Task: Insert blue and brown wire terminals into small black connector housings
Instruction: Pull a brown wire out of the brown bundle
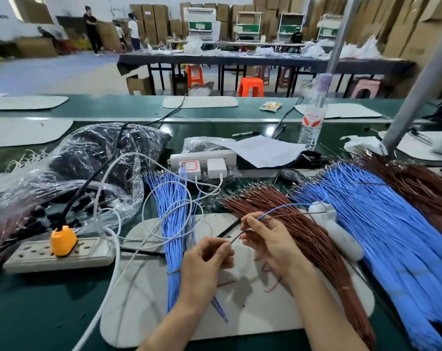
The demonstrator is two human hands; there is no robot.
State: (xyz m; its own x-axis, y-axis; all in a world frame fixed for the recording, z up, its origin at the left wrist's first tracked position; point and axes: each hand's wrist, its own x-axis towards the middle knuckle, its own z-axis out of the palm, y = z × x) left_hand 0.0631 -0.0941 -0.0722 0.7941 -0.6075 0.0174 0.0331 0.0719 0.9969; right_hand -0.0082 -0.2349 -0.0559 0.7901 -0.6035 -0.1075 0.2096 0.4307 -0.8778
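A worker's two bare hands meet over a white mat (pixel 149 312) on a green surface (pixel 37 312) in a packing hall lined with cardboard boxes. The left hand (pixel 206 258) has its fingers curled closed, thumb and forefinger pinched together on something too small to make out; whether it is a black connector housing cannot be told. The right hand (pixel 265 240) pinches a single blue wire (pixel 285 207) between thumb and fingertips, with a thin dark lead running from it toward the left hand's pinch. The blue wire arcs away to the right over a fanned bundle of brown wires (pixel 313 239) lying just beside the right hand. A tied bundle of blue wires (pixel 175 224) lies on the mat to the left of the hands, and a far larger spread of blue wires (pixel 397 236) covers the surface on the right. A power strip (pixel 63 254) with an orange plug (pixel 63 240) sits at the left, near clear plastic bags (pixel 88 158) of dark parts.
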